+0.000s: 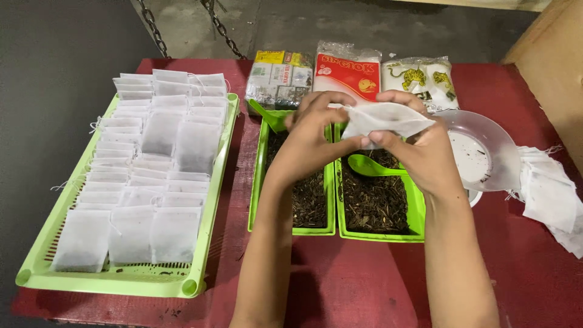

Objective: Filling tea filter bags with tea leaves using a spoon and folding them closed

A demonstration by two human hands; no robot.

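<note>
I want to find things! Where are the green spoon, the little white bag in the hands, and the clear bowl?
green spoon [366, 164], head view, on its scoop.
little white bag [388, 119], head view, on its middle.
clear bowl [495, 143], head view, on its right wall.

Three sealed packages stand in a row at the far edge of a red table. The left package [280, 79] is a clear-wrapped rectangular block of small boxes, silver and grey with a yellow strip along its top. Just right of it, the middle package [347, 74] is a red plastic bag with a white band and a round orange emblem. The right package [420, 80], partly hidden, is a clear bag printed with yellow, black-striped tiger figures on white.
</note>
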